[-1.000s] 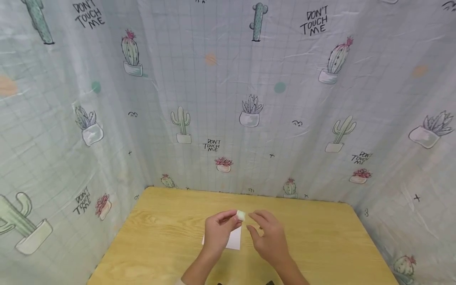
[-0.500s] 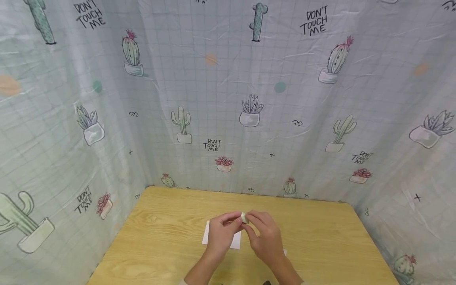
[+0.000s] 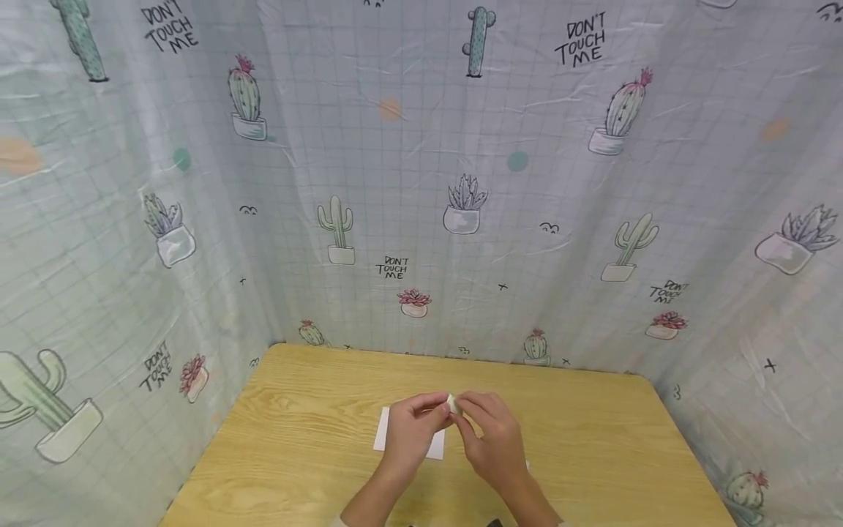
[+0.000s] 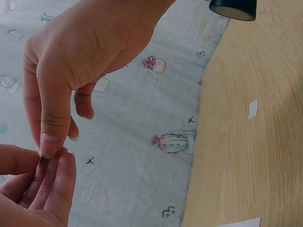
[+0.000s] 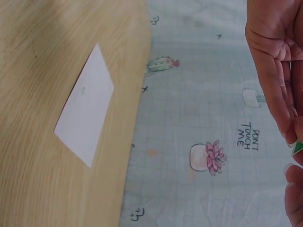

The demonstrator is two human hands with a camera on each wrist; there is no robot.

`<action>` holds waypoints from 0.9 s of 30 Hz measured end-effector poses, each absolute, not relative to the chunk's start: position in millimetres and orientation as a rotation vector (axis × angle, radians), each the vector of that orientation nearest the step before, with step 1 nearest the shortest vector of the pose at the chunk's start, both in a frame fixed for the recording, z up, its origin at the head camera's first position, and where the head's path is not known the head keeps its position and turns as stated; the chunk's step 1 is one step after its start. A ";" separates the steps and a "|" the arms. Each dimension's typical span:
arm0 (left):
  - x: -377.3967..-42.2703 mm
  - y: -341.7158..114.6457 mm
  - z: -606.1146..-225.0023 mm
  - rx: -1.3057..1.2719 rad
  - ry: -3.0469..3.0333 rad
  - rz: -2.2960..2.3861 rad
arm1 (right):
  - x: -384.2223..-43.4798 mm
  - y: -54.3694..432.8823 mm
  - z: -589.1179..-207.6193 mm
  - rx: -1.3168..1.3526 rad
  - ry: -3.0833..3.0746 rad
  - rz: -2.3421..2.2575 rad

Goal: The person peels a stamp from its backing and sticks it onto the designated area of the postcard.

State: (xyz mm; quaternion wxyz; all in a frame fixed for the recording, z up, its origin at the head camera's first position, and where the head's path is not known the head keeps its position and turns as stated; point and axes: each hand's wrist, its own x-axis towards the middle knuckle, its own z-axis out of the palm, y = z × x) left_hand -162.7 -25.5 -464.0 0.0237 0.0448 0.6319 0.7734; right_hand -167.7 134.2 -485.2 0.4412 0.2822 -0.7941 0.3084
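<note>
Compared with one second ago, my right hand [image 3: 495,433] has come toward the left hand [image 3: 407,440], and its fingertips have closed the gap to the small pale piece [image 3: 453,404]. My left hand has stayed almost at its place. Now the piece is between both hands, lifted above the wooden table [image 3: 309,432]. The left thumb and fingers pinch one side of it, and the right thumb and fingertips pinch the other side; neither hand is released.

I judge that this piece is very light, so weight should give no trouble. It looks thin, perhaps paper or a sticker, and I think it would bend or crease easily. For this reason I would take it only by the edges or a corner, with light pressure, and not squeeze the middle. Whether its surface is slippery, I cannot tell. From the right wrist a green corner [image 5: 298,147] is seen at my fingers, but I can read no letters there.

White card [image 5: 85,109] lies flat on the table; it carries a faint small mark, too blurred for reading. One small white slip [image 4: 253,109] lies also on the table, apart from it. Readable words are only on the curtain [image 3: 421,168]: "DON'T TOUCH ME" [image 3: 585,38], printed several times among the cactus drawings. I find no brand name anywhere.
</note>
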 end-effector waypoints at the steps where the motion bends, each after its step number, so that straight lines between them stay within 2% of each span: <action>1: -162.6 -25.6 -463.9 0.139 1.957 2.391 | -167.5 134.0 -485.1 0.697 -1.973 0.770; 9: -161.6 -27.5 -462.0 0.156 2.000 2.347 | -165.3 130.1 -487.5 0.644 -2.012 0.847; 14: -161.8 -27.6 -463.6 0.168 2.084 2.288 | -161.5 126.4 -491.0 0.539 -2.067 1.069; 21: -163.1 -29.0 -468.7 0.200 2.208 2.217 | -151.8 119.0 -482.1 0.186 -2.127 1.737; 27: -165.4 -30.3 -471.9 0.191 2.254 2.187 | -154.1 122.8 -478.7 -0.025 -2.220 1.924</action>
